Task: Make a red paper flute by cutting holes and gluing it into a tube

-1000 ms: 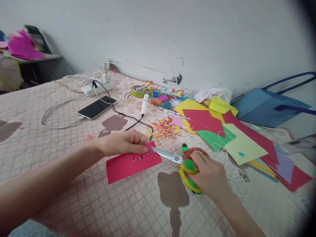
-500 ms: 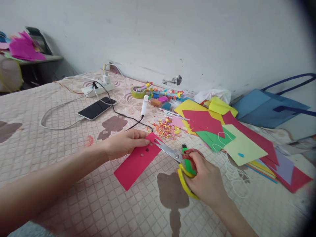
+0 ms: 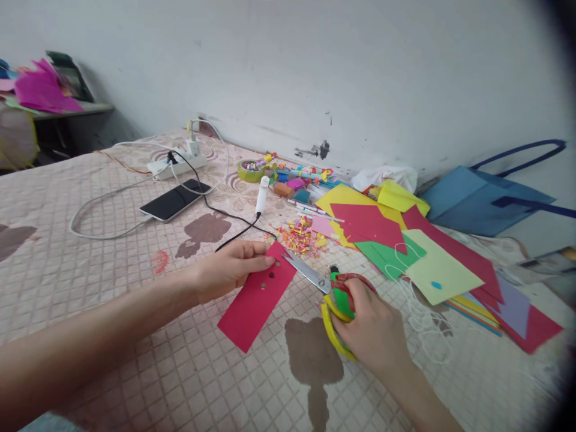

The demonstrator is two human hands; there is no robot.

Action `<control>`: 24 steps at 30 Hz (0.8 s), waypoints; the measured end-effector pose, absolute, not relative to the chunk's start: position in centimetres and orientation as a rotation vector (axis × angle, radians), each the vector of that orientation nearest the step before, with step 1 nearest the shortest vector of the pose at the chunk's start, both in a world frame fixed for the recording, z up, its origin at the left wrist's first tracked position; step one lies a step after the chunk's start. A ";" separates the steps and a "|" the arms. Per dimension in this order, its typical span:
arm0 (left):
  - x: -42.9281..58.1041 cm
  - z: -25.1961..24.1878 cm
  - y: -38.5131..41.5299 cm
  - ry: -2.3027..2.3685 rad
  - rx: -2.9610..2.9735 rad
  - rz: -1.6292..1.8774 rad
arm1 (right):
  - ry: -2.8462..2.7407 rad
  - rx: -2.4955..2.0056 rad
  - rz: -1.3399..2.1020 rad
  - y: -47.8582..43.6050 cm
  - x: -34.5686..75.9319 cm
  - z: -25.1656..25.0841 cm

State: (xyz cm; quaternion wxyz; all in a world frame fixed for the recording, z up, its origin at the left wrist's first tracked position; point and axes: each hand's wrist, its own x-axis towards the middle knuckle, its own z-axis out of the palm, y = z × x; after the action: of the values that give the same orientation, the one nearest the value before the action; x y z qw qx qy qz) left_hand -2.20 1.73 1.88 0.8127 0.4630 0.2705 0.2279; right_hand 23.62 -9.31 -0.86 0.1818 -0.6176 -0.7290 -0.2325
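Note:
Between the thumb and fingers of my left hand [image 3: 231, 270] is the upper left edge of a red paper strip [image 3: 254, 312], which has several small round holes near that end. My right hand [image 3: 375, 324] grips scissors [image 3: 310, 276] with red and yellow handles. Their blade tips touch or overlap the strip's upper right edge, close to the holes; the blades look nearly closed. Just behind the scissors' handles lies a green item with a black tip [image 3: 335, 273], partly hidden by my right hand.
Colored paper sheets [image 3: 369, 225] and white string [image 3: 420, 324] lie to the right, by a blue bag [image 3: 486, 198]. Paper scraps [image 3: 301, 237], tape [image 3: 251, 171] and a white glue gun-like stick [image 3: 261, 195] lie ahead. A phone [image 3: 173, 201] and power strip [image 3: 177, 165] are at left.
The red strip has turned a little, its lower end swinging right. The scissors remain at its upper right edge. The view has shifted slightly.

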 end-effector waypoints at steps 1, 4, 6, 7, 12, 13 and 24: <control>-2.2 1.8 1.7 0.582 0.992 0.488 | -2.067 -1.736 -0.655 -9.3 23.6 -0.9; -2.2 1.7 1.8 0.596 1.005 0.485 | -2.085 -1.700 -0.696 -9.2 23.7 -0.8; -2.3 1.7 1.8 0.605 1.017 0.479 | -2.085 -1.677 -0.727 -9.2 23.7 -0.7; -2.3 1.7 1.9 0.609 1.023 0.475 | -2.083 -1.671 -0.730 -9.1 23.7 -0.7; -2.3 2.0 2.0 0.622 1.052 0.455 | -2.073 -1.694 -0.733 -9.1 23.9 -1.0; -2.4 2.0 1.9 0.623 1.054 0.451 | -2.068 -1.695 -0.739 -9.0 24.0 -1.1; -2.0 1.4 1.7 0.639 0.947 0.508 | -1.953 -1.727 -0.384 -9.3 23.7 -0.6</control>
State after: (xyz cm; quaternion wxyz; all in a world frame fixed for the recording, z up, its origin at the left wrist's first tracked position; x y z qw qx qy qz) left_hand -2.02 1.74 1.38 0.8109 0.4433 0.2991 0.2376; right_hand 23.71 -9.28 -0.63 0.2504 -0.6344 -0.7176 -0.1410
